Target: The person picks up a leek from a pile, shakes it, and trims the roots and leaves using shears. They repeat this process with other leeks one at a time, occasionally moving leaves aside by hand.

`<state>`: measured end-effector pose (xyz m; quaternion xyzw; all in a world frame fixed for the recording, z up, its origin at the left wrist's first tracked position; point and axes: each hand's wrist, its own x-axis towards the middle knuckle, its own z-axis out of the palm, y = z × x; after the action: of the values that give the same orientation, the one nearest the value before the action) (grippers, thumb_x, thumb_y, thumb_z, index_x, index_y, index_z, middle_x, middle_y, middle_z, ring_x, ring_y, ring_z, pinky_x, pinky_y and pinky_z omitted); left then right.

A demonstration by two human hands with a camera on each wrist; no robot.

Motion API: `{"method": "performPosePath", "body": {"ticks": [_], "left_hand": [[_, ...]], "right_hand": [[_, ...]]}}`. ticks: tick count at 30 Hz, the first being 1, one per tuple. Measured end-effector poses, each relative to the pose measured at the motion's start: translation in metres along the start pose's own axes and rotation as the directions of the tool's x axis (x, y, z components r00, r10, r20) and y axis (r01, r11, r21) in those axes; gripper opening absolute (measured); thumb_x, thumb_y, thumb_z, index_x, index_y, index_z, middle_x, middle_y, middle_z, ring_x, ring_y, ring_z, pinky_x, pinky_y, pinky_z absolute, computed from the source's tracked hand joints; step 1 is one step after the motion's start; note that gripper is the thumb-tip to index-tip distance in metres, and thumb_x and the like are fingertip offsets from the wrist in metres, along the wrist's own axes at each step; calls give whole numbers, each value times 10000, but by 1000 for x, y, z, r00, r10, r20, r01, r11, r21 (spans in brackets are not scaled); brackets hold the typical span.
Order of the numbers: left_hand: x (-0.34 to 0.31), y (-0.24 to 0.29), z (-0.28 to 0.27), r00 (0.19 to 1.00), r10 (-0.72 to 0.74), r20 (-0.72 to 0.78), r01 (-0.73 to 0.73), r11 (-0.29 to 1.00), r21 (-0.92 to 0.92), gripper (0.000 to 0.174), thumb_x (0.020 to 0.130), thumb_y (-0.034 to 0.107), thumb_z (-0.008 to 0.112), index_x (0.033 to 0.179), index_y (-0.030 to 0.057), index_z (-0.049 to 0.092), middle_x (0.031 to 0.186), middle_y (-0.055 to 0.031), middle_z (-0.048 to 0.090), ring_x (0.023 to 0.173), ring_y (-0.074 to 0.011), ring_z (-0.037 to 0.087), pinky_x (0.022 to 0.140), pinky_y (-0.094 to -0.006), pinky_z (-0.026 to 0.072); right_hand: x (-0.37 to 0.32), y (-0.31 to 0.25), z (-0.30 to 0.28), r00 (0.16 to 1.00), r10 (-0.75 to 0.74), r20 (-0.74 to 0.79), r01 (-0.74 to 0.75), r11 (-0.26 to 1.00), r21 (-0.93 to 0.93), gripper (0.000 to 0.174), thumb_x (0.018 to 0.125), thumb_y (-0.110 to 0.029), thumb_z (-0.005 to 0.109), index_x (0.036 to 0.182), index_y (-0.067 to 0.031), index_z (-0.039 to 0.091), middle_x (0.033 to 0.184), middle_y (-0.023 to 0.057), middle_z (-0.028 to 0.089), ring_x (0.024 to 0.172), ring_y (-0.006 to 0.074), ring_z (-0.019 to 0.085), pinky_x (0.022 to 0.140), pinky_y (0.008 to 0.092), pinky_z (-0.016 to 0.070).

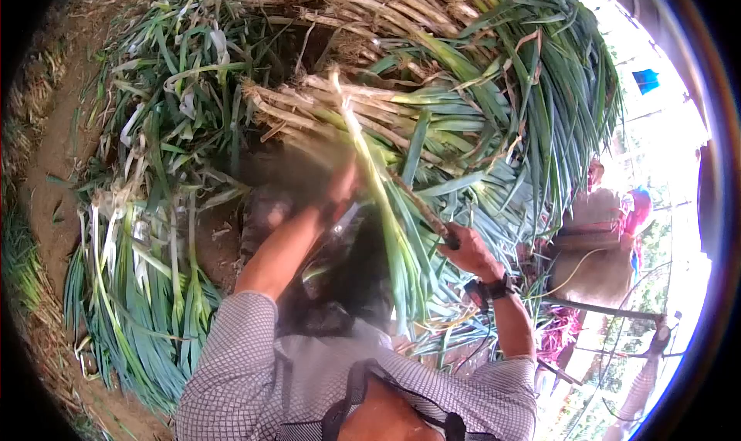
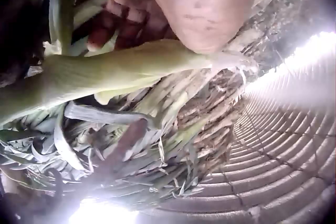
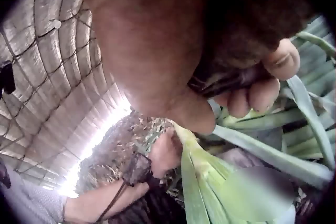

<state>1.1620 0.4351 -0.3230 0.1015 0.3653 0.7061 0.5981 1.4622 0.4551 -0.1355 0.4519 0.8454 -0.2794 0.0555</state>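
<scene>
In the head view a long green onion (image 1: pixel 370 167) slants down, with its pale root end up. My left hand (image 1: pixel 345 184) grips it near that end; in the left wrist view the thumb side of the left hand (image 2: pixel 197 8) lies against the pale stalk (image 2: pixel 121 69), fingers curled behind. My right hand (image 1: pixel 472 254) holds the dark end of a brown stick-like tool (image 1: pixel 421 207), whose far end reaches the onion's leaves. Curled round a dark handle (image 3: pixel 228 77) is the right hand (image 3: pixel 152 40) in its own wrist view. The tool's tip is not clear.
A large heap of onions (image 1: pixel 455 117) spreads ahead and right. Loose leaves (image 1: pixel 185 78) lie at upper left, with more onions (image 1: pixel 143 286) below them. Brown sacks (image 1: pixel 594 248) stand at right, near a metal bar (image 1: pixel 610 311).
</scene>
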Motion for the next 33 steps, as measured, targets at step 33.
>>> {"method": "performPosePath", "body": {"ticks": [33], "left_hand": [[4, 15, -17, 996, 36, -76, 9, 856, 517, 283, 943, 285, 753, 1038, 24, 702, 840, -35, 705, 598, -115, 634, 550, -254, 511]], "right_hand": [[-41, 23, 36, 993, 45, 105, -63, 983, 174, 331, 810, -210, 779, 1032, 12, 674, 739, 100, 620, 678, 205, 565, 652, 378, 476]]}}
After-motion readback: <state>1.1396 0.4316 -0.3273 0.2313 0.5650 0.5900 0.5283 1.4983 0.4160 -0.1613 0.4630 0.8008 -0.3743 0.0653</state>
